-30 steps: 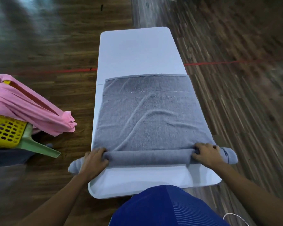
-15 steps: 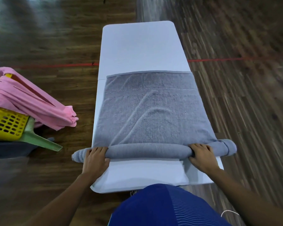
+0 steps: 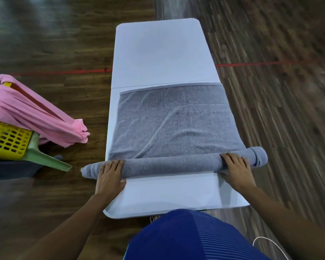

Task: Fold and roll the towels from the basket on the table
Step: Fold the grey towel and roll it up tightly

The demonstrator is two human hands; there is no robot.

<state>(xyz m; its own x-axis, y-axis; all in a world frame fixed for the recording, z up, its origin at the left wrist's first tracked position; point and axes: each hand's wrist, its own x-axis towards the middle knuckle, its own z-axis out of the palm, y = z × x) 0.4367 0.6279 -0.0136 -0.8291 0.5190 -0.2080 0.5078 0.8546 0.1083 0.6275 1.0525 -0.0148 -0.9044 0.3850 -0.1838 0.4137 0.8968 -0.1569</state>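
A grey towel [image 3: 174, 124] lies flat along the white table [image 3: 161, 53], its near end wound into a thick roll [image 3: 173, 163] that overhangs both long edges. My left hand [image 3: 110, 175] presses on the roll near its left end with straight fingers. My right hand [image 3: 236, 169] presses on the roll near its right end, fingers also laid flat over it. A pink towel [image 3: 36, 117] hangs out of the yellow basket [image 3: 6, 145] at the left.
The basket sits on a green stool [image 3: 45, 158] on the wooden floor left of the table. A red line [image 3: 251, 64] crosses the floor. A white cable [image 3: 270, 244] lies at the lower right. My blue shirt [image 3: 186, 239] fills the bottom.
Both hands have pushed the roll away from me; it has grown thicker and the flat part of the towel is shorter.
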